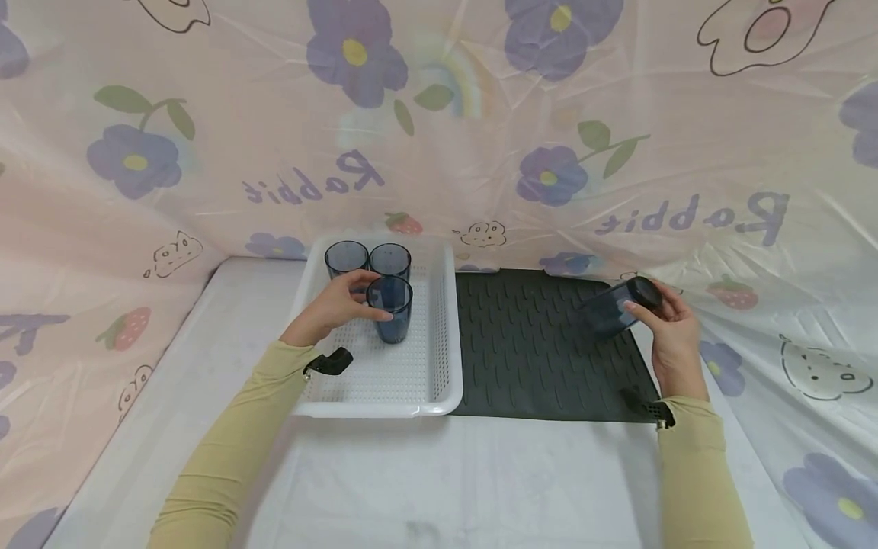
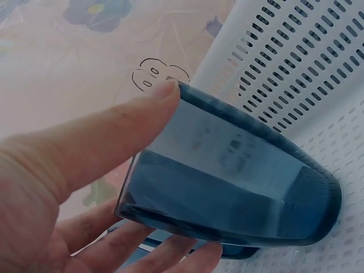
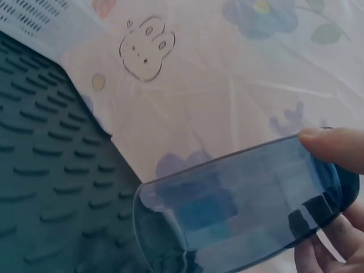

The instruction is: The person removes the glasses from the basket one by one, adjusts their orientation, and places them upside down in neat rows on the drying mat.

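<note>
Two glasses (image 1: 347,259): basket (image 1: 449,374) at eleven and twelve o'clock, apparently settled. Third glass (image 1: 394,324): within basket, left hand (image 1: 336,303) pinching. Fourth glass (image 1: 607,311): tipped above mat (image 1: 535,358) at two o'clock, right hand (image 1: 675,335) gripping, apparently unplaced.

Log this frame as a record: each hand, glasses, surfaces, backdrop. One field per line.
left_hand: grips front glass near rim, mouth up
right_hand: grips tilted glass near base, mouth angled down and left
rear_glasses: two, left one and right one, side by side, mouths up, in basket
basket: white, perforated
front_glass_base_contact: cannot tell
mat: dark, ridged, right of basket
table: white-covered, under basket and mat
backdrop: pink, flowers, mirrored "Rabbit" lettering
</note>
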